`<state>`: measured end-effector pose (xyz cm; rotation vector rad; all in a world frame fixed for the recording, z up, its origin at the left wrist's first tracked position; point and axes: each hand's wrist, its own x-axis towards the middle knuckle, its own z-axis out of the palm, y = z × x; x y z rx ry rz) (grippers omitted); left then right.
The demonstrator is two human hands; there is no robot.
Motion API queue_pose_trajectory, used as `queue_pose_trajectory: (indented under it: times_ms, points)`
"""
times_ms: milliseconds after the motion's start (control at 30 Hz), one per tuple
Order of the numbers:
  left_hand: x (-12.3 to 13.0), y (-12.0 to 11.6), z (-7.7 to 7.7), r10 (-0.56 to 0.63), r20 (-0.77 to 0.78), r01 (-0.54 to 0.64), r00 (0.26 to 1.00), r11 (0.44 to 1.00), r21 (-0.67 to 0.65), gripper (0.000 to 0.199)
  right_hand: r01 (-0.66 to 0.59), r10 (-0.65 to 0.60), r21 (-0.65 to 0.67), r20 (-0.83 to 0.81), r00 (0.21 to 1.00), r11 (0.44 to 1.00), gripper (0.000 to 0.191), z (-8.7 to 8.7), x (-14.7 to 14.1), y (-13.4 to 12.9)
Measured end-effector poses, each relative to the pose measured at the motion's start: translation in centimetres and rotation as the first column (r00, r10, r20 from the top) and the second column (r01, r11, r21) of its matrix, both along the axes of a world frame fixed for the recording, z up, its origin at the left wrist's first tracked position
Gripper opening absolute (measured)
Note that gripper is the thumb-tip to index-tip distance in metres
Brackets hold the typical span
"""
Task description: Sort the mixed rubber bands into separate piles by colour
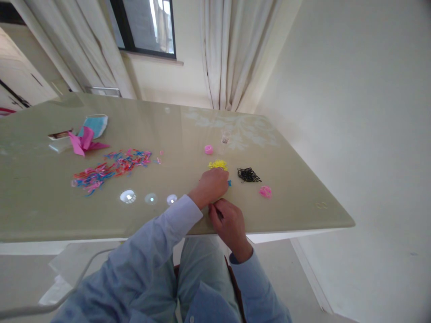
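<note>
My left hand (213, 185) reaches across to the small pieces, its back toward me and its fingers curled down onto the table. Just past its knuckles is a pile of yellow bands (218, 164). A few blue pieces (229, 183) show at its right side, the rest covered by the hand. Close below the left wrist, my right hand (229, 220) is closed in a pinch near the table's front edge. Whatever either hand holds is hidden. To the right lie a heap of black bands (248, 174) and a small pink cluster (266, 192).
A long heap of mixed pink, blue and red bands (126, 161) spreads over the left side. Behind it are a pink folded paper (85, 141) and a blue face mask (97, 125). A pink ring-shaped piece (208, 149) and a small clear container (224, 138) stand farther back.
</note>
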<state>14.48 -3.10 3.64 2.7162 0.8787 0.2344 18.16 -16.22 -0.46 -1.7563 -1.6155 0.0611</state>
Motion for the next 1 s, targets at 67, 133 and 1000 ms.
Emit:
queue_pose_trajectory:
  times_ms: [67, 133, 1000]
  points:
    - [-0.4, 0.0, 0.2, -0.003, 0.03, 0.002, 1.0, 1.0, 0.009, 0.028, -0.012, 0.012, 0.004, -0.011, 1.0, 1.0, 0.028, 0.0, 0.1, 0.0]
    - [-1.1, 0.0, 0.5, 0.001, 0.115, -0.003, 0.993, 1.0, 0.012, 0.027, -0.024, 0.024, 0.016, -0.029, 0.999, 1.0, 0.029, 0.0, 0.2, -0.1]
    - [-21.1, 1.2, -4.0, 0.347, 0.513, -0.266, 0.785, 0.937, -0.226, 0.018, -0.189, 0.128, -0.163, -0.326, 0.937, 0.968, 0.036, 3.9, -2.4, 4.6]
